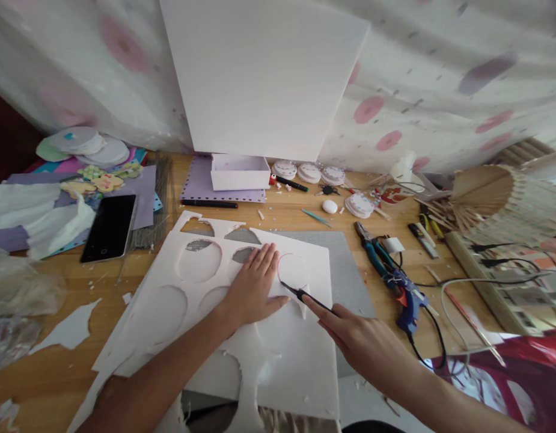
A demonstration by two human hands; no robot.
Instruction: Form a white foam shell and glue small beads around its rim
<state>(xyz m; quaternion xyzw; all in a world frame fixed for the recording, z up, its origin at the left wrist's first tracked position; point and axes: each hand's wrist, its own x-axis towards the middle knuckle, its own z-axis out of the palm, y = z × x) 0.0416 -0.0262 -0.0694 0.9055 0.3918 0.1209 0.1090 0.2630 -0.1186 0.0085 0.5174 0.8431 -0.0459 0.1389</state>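
A white foam sheet (244, 349) with several round holes cut through it lies over another white board (300, 385) on the table. My left hand (255, 282) rests flat on the sheet, fingers stretched out and thumb pointing right. In my right hand (350, 325) is a slim black craft knife (302, 294), its index finger laid along the handle. The thin tip touches the sheet at the lower left of a circle (293, 270) outlined in red, just right of my left fingers. The palm side of the right hand is hidden.
A blue glue gun (406, 294) and pliers (372, 252) lie to the right, near a power strip (489, 288) with cables. At the left are a phone (110, 228) and white scraps (70, 325). Behind stand a white box (240, 174) and an upright white board (264, 78).
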